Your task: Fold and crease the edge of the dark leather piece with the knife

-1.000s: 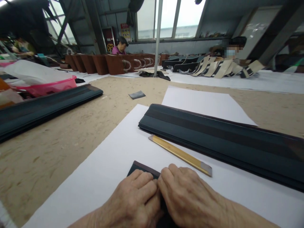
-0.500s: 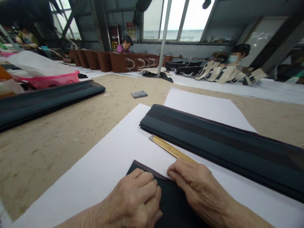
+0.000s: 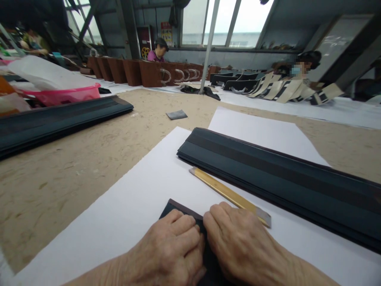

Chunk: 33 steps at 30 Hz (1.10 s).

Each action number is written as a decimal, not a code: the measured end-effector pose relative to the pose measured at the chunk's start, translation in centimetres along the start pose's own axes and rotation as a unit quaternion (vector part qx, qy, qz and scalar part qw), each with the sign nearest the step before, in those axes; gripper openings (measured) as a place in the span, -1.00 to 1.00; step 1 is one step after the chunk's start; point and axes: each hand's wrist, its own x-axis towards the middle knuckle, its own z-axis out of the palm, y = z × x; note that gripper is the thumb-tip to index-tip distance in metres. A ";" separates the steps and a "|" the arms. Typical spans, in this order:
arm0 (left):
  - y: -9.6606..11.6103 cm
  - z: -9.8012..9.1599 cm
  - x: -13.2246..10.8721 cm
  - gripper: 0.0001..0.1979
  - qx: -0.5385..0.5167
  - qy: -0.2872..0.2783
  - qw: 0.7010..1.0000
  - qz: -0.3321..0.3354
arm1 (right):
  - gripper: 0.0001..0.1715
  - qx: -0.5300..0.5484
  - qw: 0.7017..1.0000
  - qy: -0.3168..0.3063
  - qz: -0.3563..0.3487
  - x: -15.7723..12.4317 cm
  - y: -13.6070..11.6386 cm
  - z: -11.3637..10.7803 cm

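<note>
A dark strip [image 3: 208,262] with a brownish edge lies on white paper [image 3: 119,210] at the bottom centre. My left hand [image 3: 175,246] is closed on its left part, fingers curled at the edge. Close beside it, my right hand [image 3: 238,238] is closed at the strip's far edge, fingertips bent down onto it. The undersides of both hands' fingers are hidden. Beyond my right hand lies a flat yellow tool [image 3: 226,191] with grey ends. A stack of dark strips [image 3: 268,171] rests behind the tool.
Another dark stack [image 3: 59,119] lies at the left by a pink basin [image 3: 71,95]. A small grey piece [image 3: 176,114] sits on the tan table [image 3: 98,159]. Brown panels [image 3: 151,74], a pole [image 3: 208,47] and people are farther back.
My right hand has moved left along the strip, close to my left hand, and the yellow tool's near end now shows. My left hand has barely moved. The view has shifted slightly.
</note>
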 end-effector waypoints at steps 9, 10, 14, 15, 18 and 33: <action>0.6 -0.7 0.2 -0.93 -0.020 -0.046 0.996 -0.067 | -0.67 0.159 0.977 0.072 0.122 -0.7 0.5 1.2; 0.8 -1.0 0.2 -0.93 -0.014 -0.058 0.995 -0.082 | -0.69 0.197 0.966 0.069 0.151 -0.8 0.5 1.0; 1.6 -1.9 0.3 -0.89 0.008 -0.065 0.993 -0.098 | -0.68 0.270 0.932 0.063 0.232 -1.6 0.3 0.5; 1.7 -2.0 0.3 -0.88 0.008 -0.064 0.993 -0.095 | -0.68 0.274 0.930 0.072 0.232 -1.9 0.2 0.4; 1.4 -1.8 0.3 -0.92 0.018 -0.064 0.994 -0.087 | -0.73 0.250 0.943 0.098 0.197 -3.3 -0.5 0.6; 0.6 -1.3 -0.1 -0.71 0.060 -0.028 0.996 -0.055 | -0.55 0.061 0.988 0.119 0.081 -4.1 -1.0 0.6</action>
